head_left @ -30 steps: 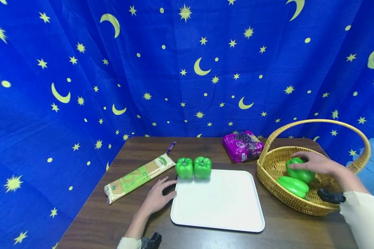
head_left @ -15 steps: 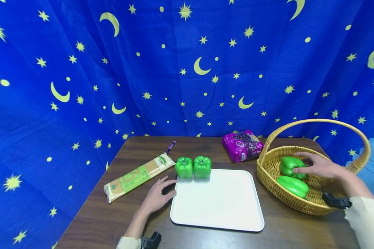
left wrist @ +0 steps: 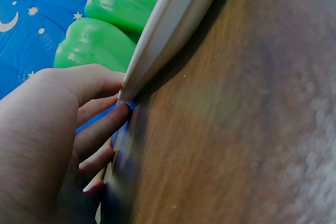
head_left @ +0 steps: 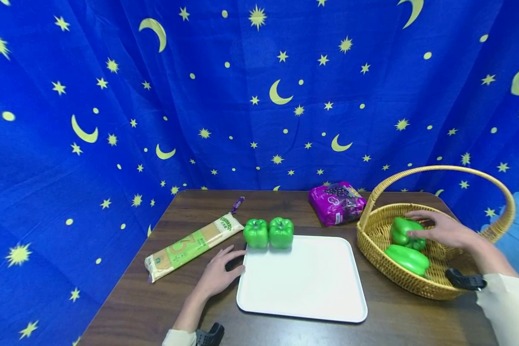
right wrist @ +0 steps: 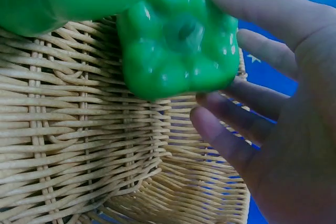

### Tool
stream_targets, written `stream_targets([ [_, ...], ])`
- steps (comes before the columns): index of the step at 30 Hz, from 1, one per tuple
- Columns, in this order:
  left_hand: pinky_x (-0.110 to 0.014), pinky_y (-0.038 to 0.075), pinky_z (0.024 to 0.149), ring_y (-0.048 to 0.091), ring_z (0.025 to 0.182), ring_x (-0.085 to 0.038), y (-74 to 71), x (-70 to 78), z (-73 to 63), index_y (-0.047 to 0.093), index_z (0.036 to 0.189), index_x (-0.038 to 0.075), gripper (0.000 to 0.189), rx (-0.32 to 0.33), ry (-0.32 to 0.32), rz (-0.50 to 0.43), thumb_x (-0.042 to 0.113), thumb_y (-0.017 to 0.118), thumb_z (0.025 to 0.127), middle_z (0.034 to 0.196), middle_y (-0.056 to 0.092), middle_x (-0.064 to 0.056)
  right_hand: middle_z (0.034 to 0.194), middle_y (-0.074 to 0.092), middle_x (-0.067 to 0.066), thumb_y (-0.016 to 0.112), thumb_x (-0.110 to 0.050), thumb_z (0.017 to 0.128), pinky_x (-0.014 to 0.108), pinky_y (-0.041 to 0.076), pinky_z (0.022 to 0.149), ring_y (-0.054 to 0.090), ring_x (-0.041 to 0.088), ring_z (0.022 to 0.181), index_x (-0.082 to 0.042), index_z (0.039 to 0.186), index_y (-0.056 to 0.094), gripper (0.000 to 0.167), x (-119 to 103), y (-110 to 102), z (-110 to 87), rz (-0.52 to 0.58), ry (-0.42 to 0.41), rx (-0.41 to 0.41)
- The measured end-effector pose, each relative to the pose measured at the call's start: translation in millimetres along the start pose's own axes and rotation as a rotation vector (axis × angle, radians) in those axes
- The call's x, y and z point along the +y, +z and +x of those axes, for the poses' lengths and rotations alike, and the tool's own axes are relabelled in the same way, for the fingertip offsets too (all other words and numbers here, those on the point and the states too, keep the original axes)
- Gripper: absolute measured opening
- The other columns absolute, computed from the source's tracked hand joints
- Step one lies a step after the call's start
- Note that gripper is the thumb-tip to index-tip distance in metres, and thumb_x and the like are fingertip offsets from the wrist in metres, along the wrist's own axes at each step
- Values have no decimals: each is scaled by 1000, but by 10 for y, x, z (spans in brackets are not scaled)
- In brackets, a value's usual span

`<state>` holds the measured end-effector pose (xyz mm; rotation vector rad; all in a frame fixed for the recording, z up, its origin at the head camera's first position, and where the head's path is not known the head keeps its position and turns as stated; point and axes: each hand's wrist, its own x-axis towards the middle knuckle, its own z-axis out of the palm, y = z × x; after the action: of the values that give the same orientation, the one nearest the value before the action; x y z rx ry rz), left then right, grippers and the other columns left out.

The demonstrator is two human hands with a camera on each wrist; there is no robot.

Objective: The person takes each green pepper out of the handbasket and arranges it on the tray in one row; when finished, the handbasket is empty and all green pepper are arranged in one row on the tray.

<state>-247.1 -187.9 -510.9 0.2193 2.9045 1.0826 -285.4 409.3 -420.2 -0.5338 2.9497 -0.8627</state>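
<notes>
My left hand (head_left: 217, 274) rests on the table with its thumb and index fingertips right at the left rim of a white tray (head_left: 302, 288). In the left wrist view its fingers (left wrist: 102, 129) are relaxed against that rim. Two green bell peppers (head_left: 256, 234) stand together at the tray's far left corner. Inside a wicker basket (head_left: 372, 247), my right hand (head_left: 443, 229) holds a green bell pepper (right wrist: 176, 51), thumb on its near side and fingers reaching behind it. Another green bell pepper (head_left: 408, 259) lies on its side in front of it.
A pack of noodles (head_left: 194, 247) lies left of the tray, with a small purple wrapped item (head_left: 238, 204) past its far end. A purple package (head_left: 337, 203) sits behind, close to the basket. The basket's tall handle (head_left: 441, 168) arches over my right hand.
The pepper at my right hand has shifted left in the basket and turned, then eased slightly back to the right. The left hand and tray have stayed put.
</notes>
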Motion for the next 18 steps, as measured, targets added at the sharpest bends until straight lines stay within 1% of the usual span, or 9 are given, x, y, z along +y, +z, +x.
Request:
stream_targets([
  [1, -70, 19, 103, 24, 138, -44, -2, 3, 0, 61, 126, 39, 39, 0, 0, -2, 43, 67, 88, 148, 38, -13, 123, 55, 29, 73, -29, 86, 59, 45, 84, 50, 47, 110, 2, 132, 51, 60, 3, -2, 2, -1, 4, 3],
  [4, -70, 19, 103, 25, 138, -44, 1, 1, 1, 61, 125, 39, 39, 2, 1, -3, 43, 67, 87, 148, 39, -13, 125, 51, 31, 75, -20, 84, 55, 46, 82, 50, 44, 109, 3, 131, 52, 57, 6, -10, 8, -15, -6, 11],
  [7, -70, 20, 103, 25, 137, -44, 5, -6, 2, 62, 125, 39, 39, 5, 6, -4, 44, 67, 87, 148, 39, -13, 128, 48, 33, 75, -15, 82, 53, 45, 82, 48, 44, 109, 4, 133, 49, 60, 0, -15, 2, -20, -5, 11],
  [10, -70, 20, 103, 25, 137, -44, 7, -6, 2, 62, 125, 39, 38, 5, 8, -6, 44, 67, 87, 148, 39, -13, 129, 46, 33, 74, -22, 84, 57, 45, 83, 47, 48, 111, 4, 135, 45, 65, -16, -17, -3, -11, 22, 4],
  [12, -70, 20, 103, 25, 137, -43, 5, -4, 3, 62, 125, 39, 39, 3, 5, -7, 44, 67, 87, 148, 39, -13, 127, 48, 33, 74, -29, 85, 59, 45, 83, 48, 49, 112, 5, 136, 44, 68, -23, -13, 3, -6, 40, -3],
  [14, -70, 20, 103, 25, 138, -43, 3, 0, 4, 62, 125, 39, 39, 1, 2, -8, 44, 67, 87, 149, 38, -13, 125, 50, 32, 74, -34, 85, 55, 46, 82, 50, 48, 109, 5, 136, 44, 70, -24, -4, 14, -20, 45, 6],
  [18, -70, 20, 103, 25, 138, -43, 4, -5, 7, 61, 125, 39, 39, -2, 4, -5, 45, 66, 87, 149, 38, -12, 121, 52, 35, 74, -34, 85, 53, 48, 79, 53, 48, 106, 8, 134, 43, 72, -19, 16, 36, -31, 52, 20],
])
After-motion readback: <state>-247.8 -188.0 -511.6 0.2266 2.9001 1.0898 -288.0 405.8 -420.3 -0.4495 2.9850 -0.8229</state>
